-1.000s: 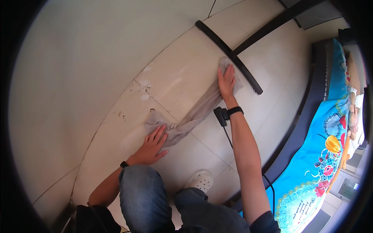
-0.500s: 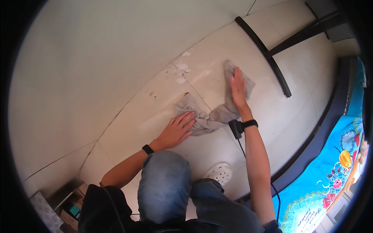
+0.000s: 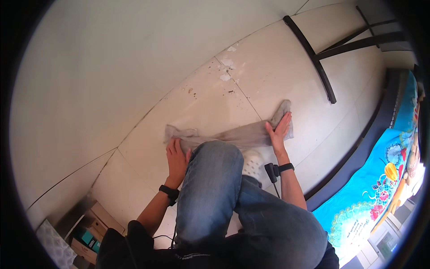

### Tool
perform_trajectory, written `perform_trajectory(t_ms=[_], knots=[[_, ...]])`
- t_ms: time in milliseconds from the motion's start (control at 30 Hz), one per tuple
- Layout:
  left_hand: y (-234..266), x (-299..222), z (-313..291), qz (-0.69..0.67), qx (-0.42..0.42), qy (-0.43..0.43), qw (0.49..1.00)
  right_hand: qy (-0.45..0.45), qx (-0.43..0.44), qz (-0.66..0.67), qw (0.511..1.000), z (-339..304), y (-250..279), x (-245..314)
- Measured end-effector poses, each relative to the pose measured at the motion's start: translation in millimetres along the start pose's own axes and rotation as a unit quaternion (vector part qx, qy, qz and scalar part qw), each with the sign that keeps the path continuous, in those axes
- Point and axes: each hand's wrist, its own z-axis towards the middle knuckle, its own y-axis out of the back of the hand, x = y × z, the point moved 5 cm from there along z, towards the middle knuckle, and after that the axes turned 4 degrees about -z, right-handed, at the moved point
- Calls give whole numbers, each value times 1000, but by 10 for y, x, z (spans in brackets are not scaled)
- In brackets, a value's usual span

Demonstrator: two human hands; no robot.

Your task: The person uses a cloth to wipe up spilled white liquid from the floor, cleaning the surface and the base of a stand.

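A damp-looking grey cloth [image 3: 244, 135] lies stretched sideways across the pale tiled floor, in front of my knees. My left hand [image 3: 177, 158] rests on its left end, fingers apart and the tips pressing on the fabric. On the right end lies my right hand [image 3: 279, 131], fairly flat with the thumb spread away from the fingers. Part of the cloth's near edge is hidden behind my raised knee [image 3: 210, 179]. Beyond the cloth, white flakes [image 3: 225, 77] and dark specks [image 3: 191, 92] are scattered on the floor near the wall.
A pale wall [image 3: 112, 58] runs along the far left. Black furniture legs [image 3: 313, 58] stand at the far right. A bed-like edge with a blue floral cover [image 3: 358, 197] borders the right. Cardboard boxes [image 3: 96, 224] sit at lower left. My white clog [image 3: 252, 165] is just behind the cloth.
Both hands have drawn back toward me with the cloth. My left hand has also shifted left, and the cloth, bunched before, is now stretched straighter between them.
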Motion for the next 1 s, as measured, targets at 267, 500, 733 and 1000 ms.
perform_trajectory(t_ms=[267,500,733,1000], knots=[[-310,-234,756,80,-64,52,993,55,-90,-105,989,1246,-103,369],[-214,-209,1350,91,-94,62,989,55,8,14,998,1983,-188,947],[42,-29,976,57,-70,66,994,161,112,-74,978,991,-224,848],[-17,125,407,38,-43,158,986,74,34,-158,984,441,-562,1042]])
